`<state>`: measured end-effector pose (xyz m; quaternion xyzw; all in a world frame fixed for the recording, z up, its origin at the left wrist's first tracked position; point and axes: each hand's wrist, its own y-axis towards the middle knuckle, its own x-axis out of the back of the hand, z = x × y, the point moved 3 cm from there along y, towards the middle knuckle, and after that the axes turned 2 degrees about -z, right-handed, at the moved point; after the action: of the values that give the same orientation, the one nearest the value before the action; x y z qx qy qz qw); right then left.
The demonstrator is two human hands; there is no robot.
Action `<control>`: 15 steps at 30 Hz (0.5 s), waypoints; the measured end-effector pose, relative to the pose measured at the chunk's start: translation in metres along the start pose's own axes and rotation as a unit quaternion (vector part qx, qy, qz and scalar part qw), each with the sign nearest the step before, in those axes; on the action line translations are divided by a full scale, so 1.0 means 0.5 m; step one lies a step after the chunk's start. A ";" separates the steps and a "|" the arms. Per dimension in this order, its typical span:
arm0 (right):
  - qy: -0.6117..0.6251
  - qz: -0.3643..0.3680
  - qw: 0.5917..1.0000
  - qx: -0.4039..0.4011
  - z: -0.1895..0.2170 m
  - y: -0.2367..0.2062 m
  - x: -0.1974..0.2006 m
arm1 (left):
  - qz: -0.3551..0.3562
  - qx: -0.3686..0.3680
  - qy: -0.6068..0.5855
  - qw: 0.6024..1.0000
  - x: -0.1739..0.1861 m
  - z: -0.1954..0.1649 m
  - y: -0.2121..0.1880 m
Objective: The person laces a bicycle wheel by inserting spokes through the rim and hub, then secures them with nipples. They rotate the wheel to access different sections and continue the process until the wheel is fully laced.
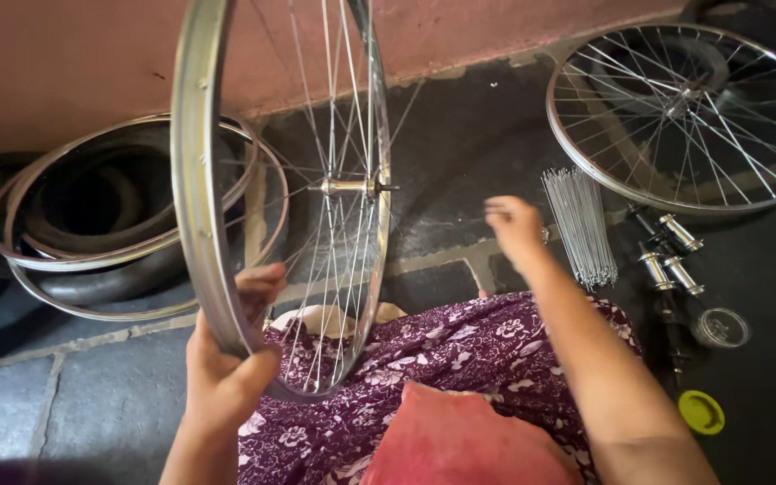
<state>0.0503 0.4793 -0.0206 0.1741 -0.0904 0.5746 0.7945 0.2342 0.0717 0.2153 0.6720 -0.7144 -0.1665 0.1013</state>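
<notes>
The left hand (226, 377) holds the partly spoked wheel rim (192, 180) upright over the lap, while the right hand (514, 224), seemingly empty-fingered, reaches toward the loose spoke bundle (578, 224) on the floor, lacing unfinished.

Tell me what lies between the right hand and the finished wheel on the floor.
In the head view, a bundle of loose spokes lies between the right hand and the floor wheel.

The left hand (226, 373) grips an upright spoked wheel (285, 193) while the right hand (514, 229) hovers near loose spokes (578, 224).
</notes>
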 end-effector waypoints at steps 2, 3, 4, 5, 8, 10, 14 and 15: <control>-0.139 -0.063 0.988 -0.002 -0.120 0.036 0.078 | -0.005 0.012 -0.005 1.000 -0.007 0.021 0.002; -0.195 -0.070 0.978 0.013 -0.171 0.045 0.121 | -0.008 0.018 -0.007 1.000 -0.012 0.031 0.009; -0.251 -0.076 0.965 0.028 -0.213 0.050 0.148 | -0.005 0.017 -0.009 1.000 -0.014 0.037 0.019; -0.285 -0.039 0.958 -0.012 -0.253 0.064 0.154 | -0.003 0.016 -0.010 1.000 -0.013 0.038 0.034; -0.380 0.069 0.914 -0.128 -0.322 0.096 0.149 | 0.007 0.019 -0.027 0.999 -0.012 0.039 0.096; -0.431 0.120 0.877 -0.173 -0.346 0.107 0.129 | 0.009 0.029 -0.029 0.999 -0.013 0.036 0.138; -0.462 0.096 0.860 -0.194 -0.336 0.153 0.065 | 0.001 0.070 0.007 0.998 -0.008 0.027 0.227; -0.455 0.073 0.865 -0.197 -0.332 0.165 0.055 | -0.005 0.084 0.018 0.996 -0.004 0.024 0.242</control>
<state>-0.0279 0.5896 -0.1499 0.2491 -0.5658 0.4579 0.6388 0.1177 0.0801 0.2494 0.6847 -0.7206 -0.0937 0.0565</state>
